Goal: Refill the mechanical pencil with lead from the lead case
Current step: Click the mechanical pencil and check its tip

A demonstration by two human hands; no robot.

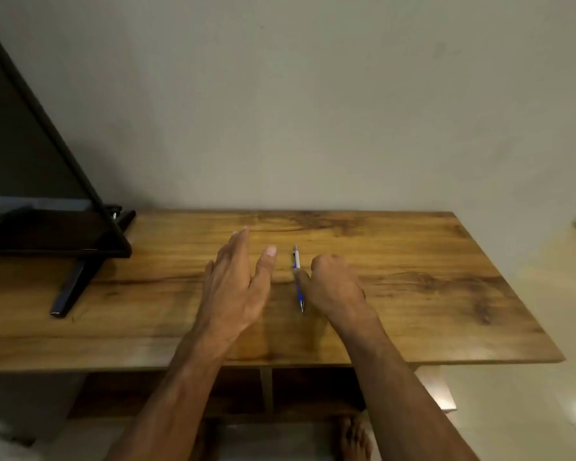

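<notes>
Since the slim white-and-blue mechanical pencil (296, 260) looks light, stiff and slippery, pinch mid-barrel; left hand (236, 284) hovers spread, right hand (338, 287) curls, thumb against it.

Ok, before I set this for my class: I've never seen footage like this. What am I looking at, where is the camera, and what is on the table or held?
There is no machine: these are a person's two bare hands, filmed by one camera worn on the head, looking forward and down. The left hand hovers open, fingers straight. The right hand has curled fingers, its thumb against the mechanical pencil, which lies on the wooden table; whether it truly grips it is unclear. A dark screen stands at the left. No lead case shows.
</notes>
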